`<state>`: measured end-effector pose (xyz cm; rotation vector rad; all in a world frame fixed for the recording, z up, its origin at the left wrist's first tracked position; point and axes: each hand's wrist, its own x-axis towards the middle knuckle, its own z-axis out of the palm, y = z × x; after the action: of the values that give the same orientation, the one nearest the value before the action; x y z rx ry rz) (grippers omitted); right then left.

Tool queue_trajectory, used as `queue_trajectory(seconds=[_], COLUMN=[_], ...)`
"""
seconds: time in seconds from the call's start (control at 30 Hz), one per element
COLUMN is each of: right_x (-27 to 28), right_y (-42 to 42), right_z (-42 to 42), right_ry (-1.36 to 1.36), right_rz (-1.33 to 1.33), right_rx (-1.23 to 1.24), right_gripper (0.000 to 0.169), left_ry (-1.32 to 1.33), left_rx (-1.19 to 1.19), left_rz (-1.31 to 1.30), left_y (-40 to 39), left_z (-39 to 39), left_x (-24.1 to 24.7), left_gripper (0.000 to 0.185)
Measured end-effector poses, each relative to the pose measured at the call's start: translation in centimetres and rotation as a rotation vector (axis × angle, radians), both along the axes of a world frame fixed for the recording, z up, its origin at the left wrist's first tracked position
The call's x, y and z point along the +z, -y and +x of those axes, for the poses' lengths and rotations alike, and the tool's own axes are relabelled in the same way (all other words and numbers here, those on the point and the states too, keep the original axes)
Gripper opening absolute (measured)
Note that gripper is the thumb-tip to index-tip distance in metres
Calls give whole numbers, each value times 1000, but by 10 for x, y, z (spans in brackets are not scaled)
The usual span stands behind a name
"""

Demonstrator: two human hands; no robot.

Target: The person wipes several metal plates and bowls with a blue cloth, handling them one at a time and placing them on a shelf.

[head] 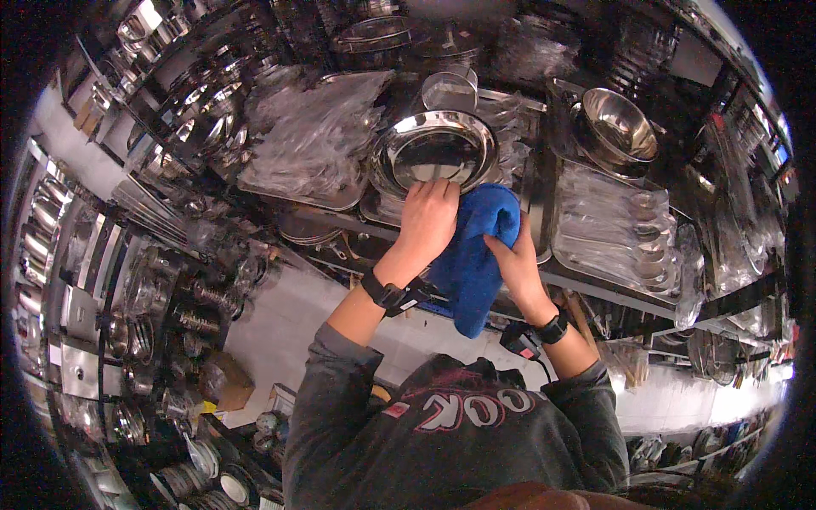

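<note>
My left hand (428, 213) reaches to the near rim of a shiny stainless steel bowl (440, 150), its fingers bent over the edge. Just to the right, my right hand (519, 261) grips a blue cloth (481, 255), which is bunched at the top and hangs down in front of the shelf. The cloth's upper part lies close against the bowl's rim. Behind the bowl stands a clear round container (450, 90). My left fingertips are partly hidden.
Plastic-wrapped goods lie on a metal tray (347, 203) at left. Wrapped ladles or spoons fill another tray (612, 284) at right, with steel bowls (618, 124) behind. Racks of steel kitchenware (137, 319) stand at far left, and a cardboard box (226, 382) sits on the floor.
</note>
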<state>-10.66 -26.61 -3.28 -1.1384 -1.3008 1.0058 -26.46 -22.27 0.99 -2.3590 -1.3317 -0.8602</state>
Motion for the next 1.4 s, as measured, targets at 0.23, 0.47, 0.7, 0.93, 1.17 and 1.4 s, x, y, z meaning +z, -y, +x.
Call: queue_trajectory(seconds=[0.23, 0.47, 0.7, 0.93, 1.17, 1.4], right_x=[13, 13, 31, 4, -54, -113], right_y=[3, 19, 51, 80, 103, 102], right_z=[-7, -7, 13, 44, 73, 92], right_ry=[-132, -258, -21, 106, -256, 83], right_rz=[-61, 54, 145, 117, -160, 55], right_rx=[-32, -45, 175, 450, 672, 786], right_gripper=[43, 48, 57, 51, 53, 90], left_ry=[115, 72, 53, 154, 365, 591], left_rx=[-124, -145, 27, 352, 650, 645], left_rz=[96, 325, 353, 168, -215, -409], left_y=[1, 34, 112, 192, 211, 212], left_z=[-4, 0, 11, 61, 114, 132], left_x=[14, 21, 26, -8, -89, -145], left_gripper=[14, 9, 13, 13, 15, 19])
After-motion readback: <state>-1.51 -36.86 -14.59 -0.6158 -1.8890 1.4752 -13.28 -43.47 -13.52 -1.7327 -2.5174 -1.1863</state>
